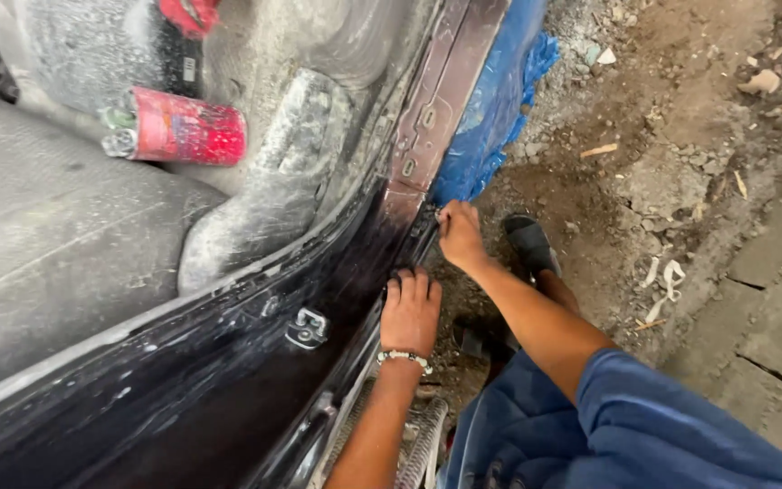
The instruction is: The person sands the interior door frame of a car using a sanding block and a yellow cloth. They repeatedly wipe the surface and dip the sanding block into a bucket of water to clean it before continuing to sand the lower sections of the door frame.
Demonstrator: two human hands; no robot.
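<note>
Blue-clad knee (644, 435) lowest in frame. Left hand (411, 312) flat, fingers released, on black car door frame (228, 380). Right hand (461, 235) pinches frame edge beside blue sheet (495, 109).

Single head-worn view, looking steeply down from above the person's shoulders. Faces the black scuffed car door sill (255, 362) running diagonally, dusty grey cabin floor (38, 235) at left, bare dirt ground (644, 181) at right. Close range: forearms and blue-trousered knee (644, 435) fill the lower frame. No second view to compare.
</note>
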